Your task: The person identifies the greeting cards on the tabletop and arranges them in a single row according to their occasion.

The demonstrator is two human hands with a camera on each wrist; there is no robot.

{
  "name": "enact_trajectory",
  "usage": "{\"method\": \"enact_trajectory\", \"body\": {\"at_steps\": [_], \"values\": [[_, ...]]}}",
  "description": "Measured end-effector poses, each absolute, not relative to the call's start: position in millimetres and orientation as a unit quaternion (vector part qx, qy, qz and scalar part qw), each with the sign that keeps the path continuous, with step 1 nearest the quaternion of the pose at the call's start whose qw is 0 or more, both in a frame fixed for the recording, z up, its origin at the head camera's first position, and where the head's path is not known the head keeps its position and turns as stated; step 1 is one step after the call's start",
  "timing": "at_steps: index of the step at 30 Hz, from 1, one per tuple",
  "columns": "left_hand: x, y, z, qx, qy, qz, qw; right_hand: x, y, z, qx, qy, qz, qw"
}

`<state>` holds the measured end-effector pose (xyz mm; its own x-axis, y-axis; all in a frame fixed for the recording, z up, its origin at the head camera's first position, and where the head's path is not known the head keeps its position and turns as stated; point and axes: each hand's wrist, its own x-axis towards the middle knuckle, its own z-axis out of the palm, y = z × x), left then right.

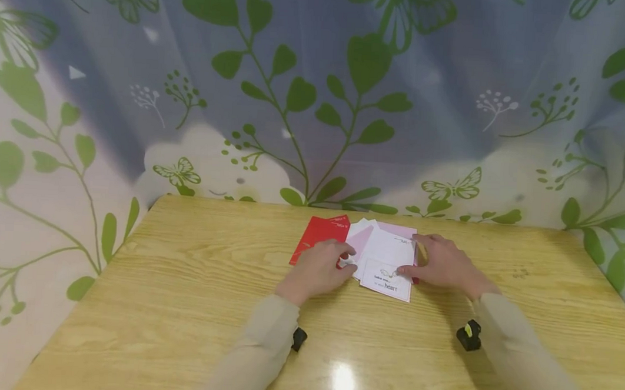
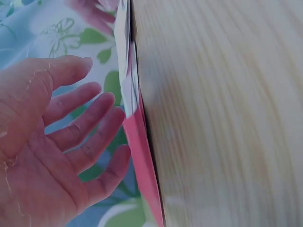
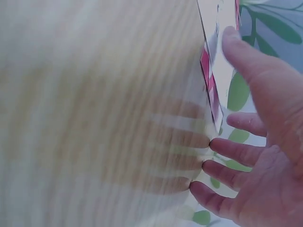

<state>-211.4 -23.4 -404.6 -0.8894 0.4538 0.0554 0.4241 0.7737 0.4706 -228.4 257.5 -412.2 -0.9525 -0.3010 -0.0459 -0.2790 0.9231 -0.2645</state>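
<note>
A pile of overlapping paper cards lies on the wooden table. Its left part is a red card [image 1: 318,229]; white and pink cards [image 1: 386,249] fan out to the right. In front lies a small white card [image 1: 396,291] printed with a drawing and the word "heart". My left hand [image 1: 319,271] hovers over the red card, fingers loosely bent and holding nothing; the left wrist view shows its fingertips near the red edge [image 2: 142,156]. My right hand [image 1: 444,265] is at the pile's right side, thumb over the small card, other fingertips [image 3: 201,189] at the tabletop beside the pile.
The wooden table [image 1: 179,306] reaches back to a curtain [image 1: 317,101] with green leaves and butterflies. Black wrist devices [image 1: 468,335] are worn at both sleeves. A light reflection shows on the table's near part.
</note>
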Motion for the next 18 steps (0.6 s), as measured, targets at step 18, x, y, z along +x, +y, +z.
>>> {"method": "enact_trajectory", "body": {"at_steps": [18], "values": [[-214, 1, -414, 0.238, 0.95, 0.188, 0.078, -239, 257, -411, -0.12, 0.979, -0.16, 0.037]]}}
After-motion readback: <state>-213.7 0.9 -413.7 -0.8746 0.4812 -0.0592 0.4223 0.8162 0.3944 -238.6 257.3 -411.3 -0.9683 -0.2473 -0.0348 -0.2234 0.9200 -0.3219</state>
